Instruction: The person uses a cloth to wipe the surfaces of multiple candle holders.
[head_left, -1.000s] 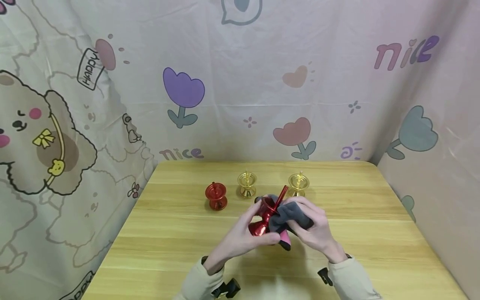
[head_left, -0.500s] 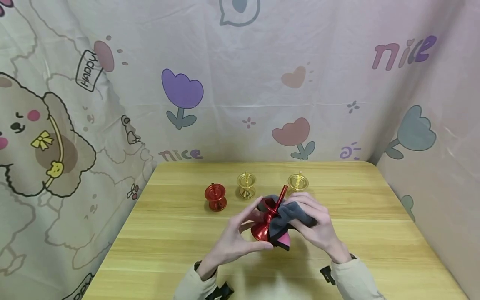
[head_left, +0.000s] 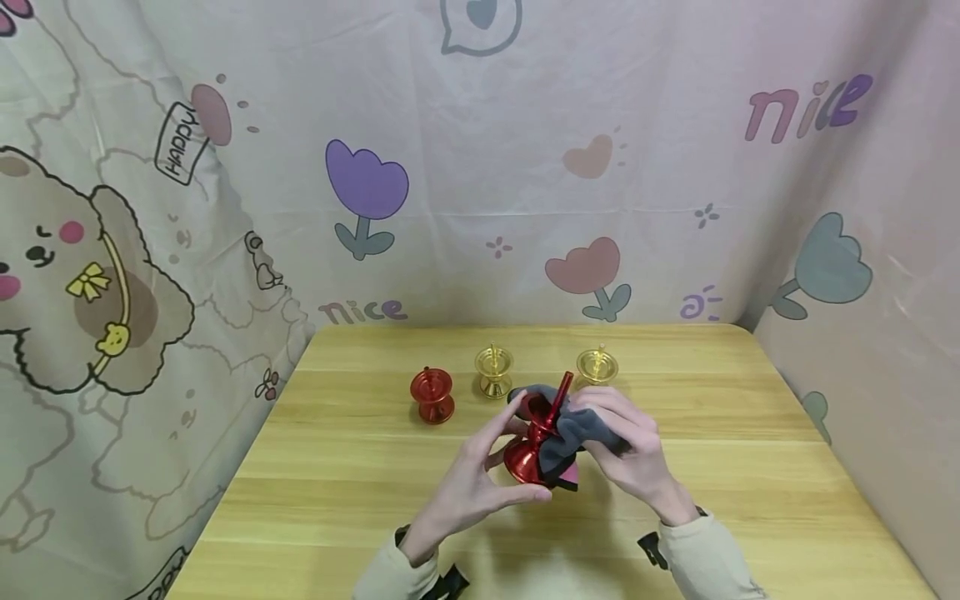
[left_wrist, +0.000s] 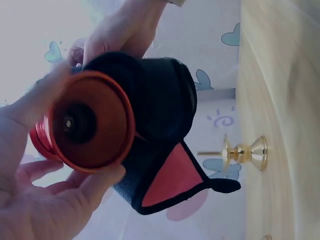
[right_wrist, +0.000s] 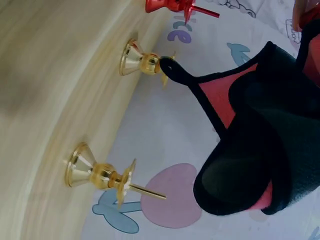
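Observation:
A shiny red spiked candle holder (head_left: 522, 462) is tilted above the table, its spike pointing up and right. My left hand (head_left: 476, 483) grips it around the flared base with thumb and fingers. In the left wrist view, the hollow underside of the candle holder (left_wrist: 92, 145) faces the camera. A dark grey cloth (head_left: 577, 433) with a pink reverse and black edging is draped against its right side. My right hand (head_left: 630, 442) pinches this cloth onto the holder. Folds of the cloth (right_wrist: 300, 135) hang loose in the right wrist view; the fingers' contact there is hidden.
Behind the hands stand another red candle holder (head_left: 432, 395) on the left and two gold ones, a middle gold holder (head_left: 494, 372) and a right gold holder (head_left: 597, 367). They rest upright on the wooden table (head_left: 337, 500). A printed curtain (head_left: 480, 167) hangs behind.
The red candle holder has shifted slightly down and right, and my left thumb lies lower beneath its base. The cloth has moved slightly against it. The standing holders have stayed put.

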